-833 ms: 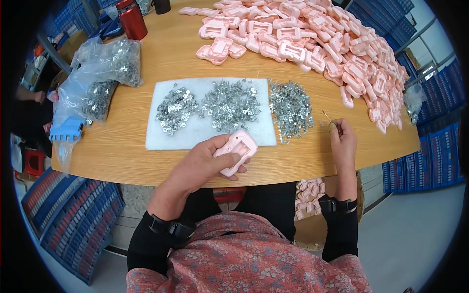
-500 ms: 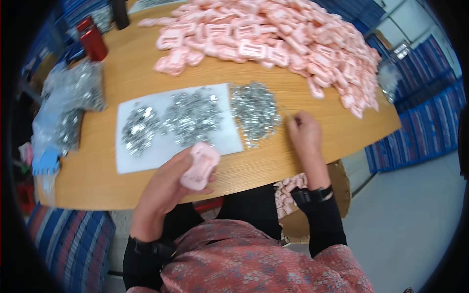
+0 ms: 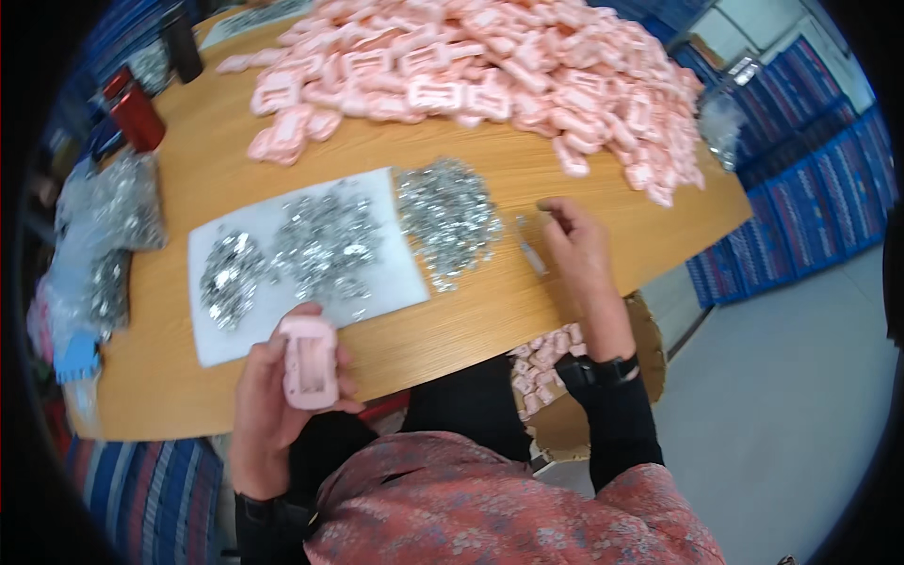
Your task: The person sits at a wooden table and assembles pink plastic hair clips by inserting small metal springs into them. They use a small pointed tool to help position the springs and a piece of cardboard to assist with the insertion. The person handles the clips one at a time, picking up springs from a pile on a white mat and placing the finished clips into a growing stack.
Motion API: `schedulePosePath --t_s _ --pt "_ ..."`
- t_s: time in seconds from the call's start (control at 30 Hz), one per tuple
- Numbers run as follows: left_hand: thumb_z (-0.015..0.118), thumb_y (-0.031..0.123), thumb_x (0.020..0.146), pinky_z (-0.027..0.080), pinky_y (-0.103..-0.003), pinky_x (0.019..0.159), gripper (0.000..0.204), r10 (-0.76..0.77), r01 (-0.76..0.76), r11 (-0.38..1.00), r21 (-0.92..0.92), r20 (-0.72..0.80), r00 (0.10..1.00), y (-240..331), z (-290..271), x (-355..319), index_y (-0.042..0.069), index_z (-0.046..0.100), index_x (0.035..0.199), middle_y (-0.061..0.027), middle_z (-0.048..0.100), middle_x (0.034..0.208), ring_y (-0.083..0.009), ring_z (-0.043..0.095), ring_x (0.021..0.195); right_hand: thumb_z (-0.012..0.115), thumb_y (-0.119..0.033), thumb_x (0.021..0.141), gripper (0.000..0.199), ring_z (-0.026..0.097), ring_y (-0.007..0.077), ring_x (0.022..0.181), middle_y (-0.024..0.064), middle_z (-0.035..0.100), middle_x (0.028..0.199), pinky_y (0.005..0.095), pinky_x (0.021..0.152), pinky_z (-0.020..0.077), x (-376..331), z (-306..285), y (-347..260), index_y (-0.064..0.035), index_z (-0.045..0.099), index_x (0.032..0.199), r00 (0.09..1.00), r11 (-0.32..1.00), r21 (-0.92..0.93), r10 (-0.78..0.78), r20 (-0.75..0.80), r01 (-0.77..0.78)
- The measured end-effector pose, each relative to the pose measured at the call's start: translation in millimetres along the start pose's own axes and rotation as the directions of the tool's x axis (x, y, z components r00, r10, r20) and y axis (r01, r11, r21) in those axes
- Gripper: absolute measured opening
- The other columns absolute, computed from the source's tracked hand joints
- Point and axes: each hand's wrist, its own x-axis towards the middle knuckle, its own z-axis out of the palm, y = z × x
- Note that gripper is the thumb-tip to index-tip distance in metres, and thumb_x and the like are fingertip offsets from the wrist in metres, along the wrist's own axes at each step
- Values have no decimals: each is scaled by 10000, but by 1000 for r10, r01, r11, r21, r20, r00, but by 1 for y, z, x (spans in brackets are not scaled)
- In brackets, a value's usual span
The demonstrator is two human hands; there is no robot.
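Left hand grips pink plastic casing; right hand pinches small metal part.

Left hand (image 3: 273, 395), fingers curled around the pink casing (image 3: 309, 361), holds it over the worktop's near edge, just below the white sheet (image 3: 391, 273). Right hand (image 3: 576, 247) rests on the wooden worktop (image 3: 471, 320) near the right edge, fingertips pinched on a thin metal piece (image 3: 533, 256), beside the rightmost heap of metal clips (image 3: 447, 215). Pile of pink casings (image 3: 490, 66) along the far edge.
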Motion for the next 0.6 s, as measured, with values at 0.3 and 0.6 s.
schedulePosePath --t_s 0.3,0.6 --pt "424 413 1029 586 -424 772 523 93 -77 991 108 -153 984 -4 -9 -19 89 369 1437 -157 653 987 -267 689 823 690 -72 823 165 633 258 758 92 632 845 348 685 517 -47 58 -116 -69 685 987 851 950 58 -300 431 306" --pt "491 297 991 576 -394 733 455 82 -65 992 109 -157 984 -9 -12 -17 91 400 1386 -140 621 993 -235 661 814 691 -94 796 176 615 295 844 90 575 834 410 711 524 -64 111 -138 -80 669 970 656 789 58 -546 521 612"
